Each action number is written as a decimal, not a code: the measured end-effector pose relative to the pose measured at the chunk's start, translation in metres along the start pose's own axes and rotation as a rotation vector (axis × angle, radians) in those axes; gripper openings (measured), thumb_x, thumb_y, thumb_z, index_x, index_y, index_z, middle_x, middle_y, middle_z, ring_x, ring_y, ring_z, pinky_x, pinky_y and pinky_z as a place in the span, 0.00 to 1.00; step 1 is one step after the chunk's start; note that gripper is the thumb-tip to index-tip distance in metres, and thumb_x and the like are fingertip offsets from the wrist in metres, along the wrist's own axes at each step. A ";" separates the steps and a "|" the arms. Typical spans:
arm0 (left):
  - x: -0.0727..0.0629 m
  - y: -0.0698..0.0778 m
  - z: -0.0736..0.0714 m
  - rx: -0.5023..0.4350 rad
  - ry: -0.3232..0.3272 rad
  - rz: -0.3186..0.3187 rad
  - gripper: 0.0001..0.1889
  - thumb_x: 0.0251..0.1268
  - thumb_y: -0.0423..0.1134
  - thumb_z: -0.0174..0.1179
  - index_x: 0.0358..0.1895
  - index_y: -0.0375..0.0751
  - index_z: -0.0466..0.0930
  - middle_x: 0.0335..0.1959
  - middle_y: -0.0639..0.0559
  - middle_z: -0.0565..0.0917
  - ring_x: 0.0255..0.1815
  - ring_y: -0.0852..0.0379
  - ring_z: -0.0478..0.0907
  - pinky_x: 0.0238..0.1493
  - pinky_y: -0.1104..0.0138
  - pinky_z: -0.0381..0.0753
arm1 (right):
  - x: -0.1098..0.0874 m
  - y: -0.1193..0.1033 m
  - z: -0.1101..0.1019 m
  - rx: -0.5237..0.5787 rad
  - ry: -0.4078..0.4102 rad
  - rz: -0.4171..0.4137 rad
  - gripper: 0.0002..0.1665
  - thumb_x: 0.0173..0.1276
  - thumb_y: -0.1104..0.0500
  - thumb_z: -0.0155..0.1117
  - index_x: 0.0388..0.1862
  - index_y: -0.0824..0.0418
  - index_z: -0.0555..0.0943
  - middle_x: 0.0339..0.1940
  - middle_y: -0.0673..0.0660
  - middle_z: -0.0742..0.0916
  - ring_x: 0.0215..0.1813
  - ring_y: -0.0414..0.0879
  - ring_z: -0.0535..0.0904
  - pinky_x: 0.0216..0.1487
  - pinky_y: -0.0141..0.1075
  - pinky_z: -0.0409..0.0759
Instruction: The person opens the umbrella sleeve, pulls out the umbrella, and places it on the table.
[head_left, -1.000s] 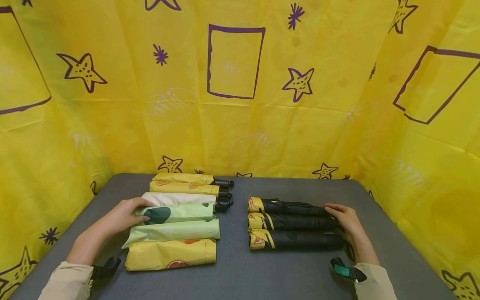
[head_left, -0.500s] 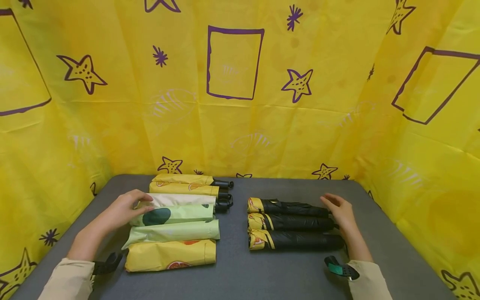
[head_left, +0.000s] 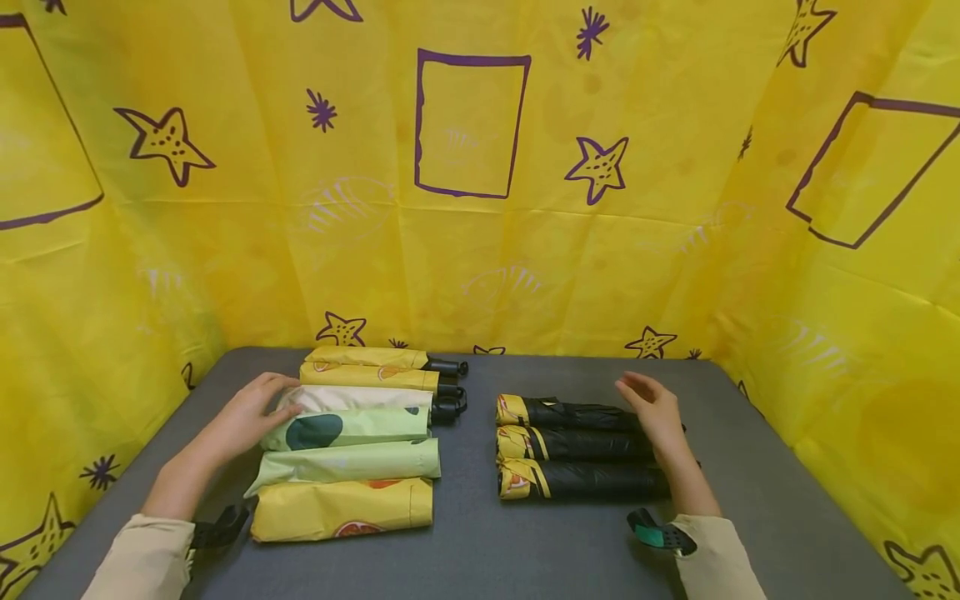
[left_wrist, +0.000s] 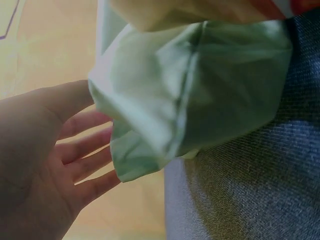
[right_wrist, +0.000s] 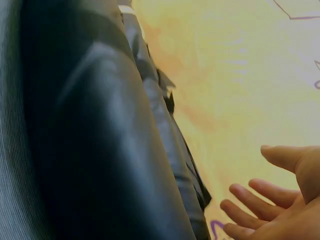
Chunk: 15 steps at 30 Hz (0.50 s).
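My left hand (head_left: 255, 412) is at the left ends of a cream folded umbrella (head_left: 360, 398) and a green sleeve with a dark patch (head_left: 375, 425), its fingers loosely bent and gripping nothing. In the left wrist view, a pale green fabric end (left_wrist: 200, 90) covers some fingertips. Nearer lie a plain light green sleeve (head_left: 352, 462) and a yellow citrus-print one (head_left: 345, 510); no handles show on them. On the right are three black folded umbrellas with yellow ends (head_left: 592, 480). Over their right ends hovers my right hand (head_left: 656, 408), empty, its fingers spread in the right wrist view.
Two yellow folded umbrellas (head_left: 367, 358) with black handles lie behind the cream one. The dark grey table (head_left: 472, 550) is enclosed by yellow printed cloth (head_left: 480, 250) at the back and sides. Each wrist wears a black strap (head_left: 660, 533).
My right hand has let off the far black umbrella's right end, lifted and moved leftward over it. My left hand has shifted slightly back and up off the green patterned sleeve.
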<state>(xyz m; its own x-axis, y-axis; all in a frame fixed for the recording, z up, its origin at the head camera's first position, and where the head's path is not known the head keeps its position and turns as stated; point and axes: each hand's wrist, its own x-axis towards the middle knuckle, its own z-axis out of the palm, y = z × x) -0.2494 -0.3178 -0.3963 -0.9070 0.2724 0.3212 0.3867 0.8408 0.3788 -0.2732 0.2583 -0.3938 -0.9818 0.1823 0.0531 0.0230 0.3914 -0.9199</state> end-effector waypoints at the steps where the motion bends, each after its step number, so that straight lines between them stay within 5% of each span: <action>1: 0.000 0.000 0.000 -0.002 -0.003 -0.008 0.21 0.66 0.38 0.63 0.56 0.26 0.76 0.53 0.30 0.76 0.55 0.33 0.73 0.54 0.41 0.72 | 0.000 -0.001 0.003 0.006 -0.004 -0.004 0.33 0.74 0.48 0.57 0.71 0.64 0.68 0.69 0.66 0.75 0.70 0.55 0.71 0.72 0.48 0.67; 8: 0.000 -0.004 0.003 -0.023 -0.010 -0.020 0.25 0.67 0.38 0.61 0.61 0.24 0.70 0.57 0.27 0.73 0.59 0.29 0.70 0.56 0.39 0.70 | 0.000 -0.010 0.023 0.041 -0.040 -0.025 0.31 0.74 0.51 0.57 0.70 0.64 0.68 0.69 0.67 0.74 0.72 0.58 0.68 0.74 0.52 0.63; 15: -0.001 -0.010 0.008 -0.022 0.017 0.059 0.28 0.62 0.33 0.64 0.62 0.22 0.68 0.60 0.25 0.71 0.61 0.28 0.67 0.58 0.39 0.67 | 0.002 -0.016 0.046 0.086 -0.056 -0.059 0.28 0.73 0.53 0.59 0.67 0.66 0.71 0.66 0.68 0.77 0.69 0.58 0.72 0.72 0.51 0.66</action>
<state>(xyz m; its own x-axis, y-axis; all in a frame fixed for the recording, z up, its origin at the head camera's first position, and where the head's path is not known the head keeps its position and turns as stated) -0.2539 -0.3229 -0.4074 -0.8797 0.3125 0.3584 0.4428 0.8130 0.3781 -0.2844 0.2104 -0.3965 -0.9900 0.1098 0.0885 -0.0489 0.3211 -0.9458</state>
